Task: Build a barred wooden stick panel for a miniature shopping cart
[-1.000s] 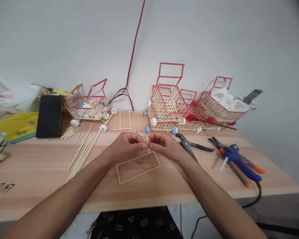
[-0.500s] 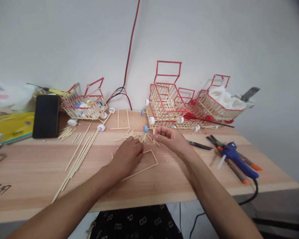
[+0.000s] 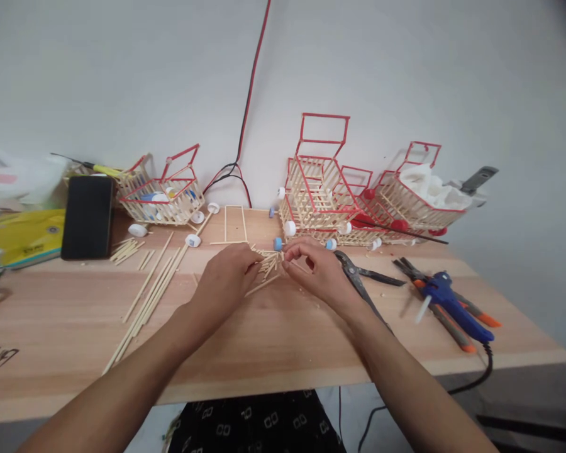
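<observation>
My left hand (image 3: 230, 272) is at the left side of a pile of short wooden sticks (image 3: 268, 263), its fingers bent together and their tips hidden among the sticks. On the pile's right side, my right hand (image 3: 314, 267) has thumb and forefinger pinched close together; what lies between them is too small to make out. A thin stick frame (image 3: 264, 285) lies on the table, mostly hidden behind my left hand. Behind the pile stands a blue cap wheel (image 3: 278, 243). Another stick frame (image 3: 234, 224) lies flat further back.
Stick carts with red rims (image 3: 318, 189) stand along the wall. Long sticks (image 3: 151, 296) and a black phone (image 3: 87, 218) are at the left. Black pliers (image 3: 358, 277) lie by my right forearm, and a blue glue gun (image 3: 455, 308) rests further right on orange-handled pliers (image 3: 466, 343).
Both hands have come closer together at the stick pile. My left hand has moved up and slightly left; the frame near it has shifted away from the table's front. The black pliers show more.
</observation>
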A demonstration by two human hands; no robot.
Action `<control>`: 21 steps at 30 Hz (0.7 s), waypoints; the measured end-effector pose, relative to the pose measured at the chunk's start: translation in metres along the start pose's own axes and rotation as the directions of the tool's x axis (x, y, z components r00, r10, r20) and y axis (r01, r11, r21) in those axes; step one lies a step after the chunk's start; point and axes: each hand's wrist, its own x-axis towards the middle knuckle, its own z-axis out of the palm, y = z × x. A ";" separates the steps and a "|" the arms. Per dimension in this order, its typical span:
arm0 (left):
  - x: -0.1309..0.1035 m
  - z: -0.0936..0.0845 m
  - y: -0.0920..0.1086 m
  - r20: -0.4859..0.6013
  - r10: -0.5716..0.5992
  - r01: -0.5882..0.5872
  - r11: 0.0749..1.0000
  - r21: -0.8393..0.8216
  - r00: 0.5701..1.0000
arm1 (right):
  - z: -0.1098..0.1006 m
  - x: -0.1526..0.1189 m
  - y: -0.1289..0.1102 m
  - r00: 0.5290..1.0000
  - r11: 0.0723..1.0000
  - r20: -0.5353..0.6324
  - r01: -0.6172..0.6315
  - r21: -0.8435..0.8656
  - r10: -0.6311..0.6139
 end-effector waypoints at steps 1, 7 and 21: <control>0.000 -0.001 0.001 0.001 0.000 0.000 1.000 0.023 1.000 | 0.002 0.000 0.000 1.000 1.000 -0.007 0.028 -0.012 -0.028; -0.001 -0.001 0.002 0.019 -0.011 0.009 0.994 0.110 1.000 | 0.016 -0.003 0.002 0.998 0.999 -0.053 0.017 -0.036 -0.019; -0.004 0.000 -0.001 0.027 -0.027 0.022 0.985 0.170 0.999 | 0.031 -0.006 0.011 0.996 0.998 -0.065 0.053 -0.037 -0.056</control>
